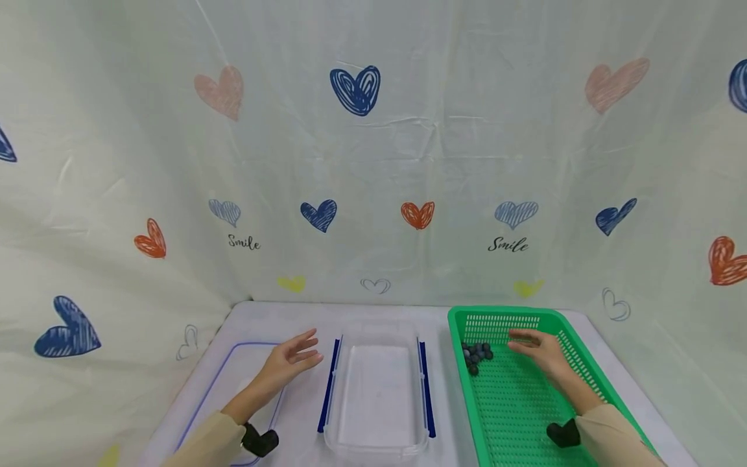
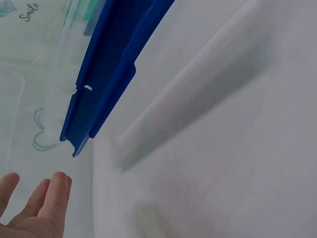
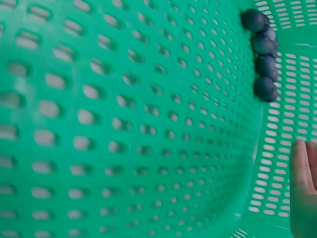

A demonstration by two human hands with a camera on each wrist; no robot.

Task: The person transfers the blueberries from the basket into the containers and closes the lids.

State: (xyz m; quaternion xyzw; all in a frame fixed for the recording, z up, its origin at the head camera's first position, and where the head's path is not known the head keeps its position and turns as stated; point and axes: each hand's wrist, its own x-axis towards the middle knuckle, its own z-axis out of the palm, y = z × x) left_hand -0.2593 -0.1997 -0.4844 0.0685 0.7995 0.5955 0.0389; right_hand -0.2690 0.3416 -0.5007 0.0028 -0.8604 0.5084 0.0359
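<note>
My left hand [image 1: 294, 359] hovers with loosely extended fingers just left of a clear plastic container [image 1: 382, 395], holding nothing. Blue locking flaps [image 1: 329, 386] hang out along both long sides of that container; one blue flap [image 2: 106, 64] fills the upper part of the left wrist view. Over the green basket [image 1: 508, 402] floats my right hand [image 1: 539, 350], fingers extended and apart from the fruit. Several blueberries [image 1: 476, 355] lie clustered at the basket's far left corner, and the right wrist view shows the same blueberries [image 3: 265, 54] against its wall.
A clear lid with a blue seal line [image 1: 227, 383] lies on the white table [image 1: 303, 318] at the left, partly beneath the left arm. Behind the table hangs a pale curtain [image 1: 373, 155] printed with hearts. Both wrists carry black straps.
</note>
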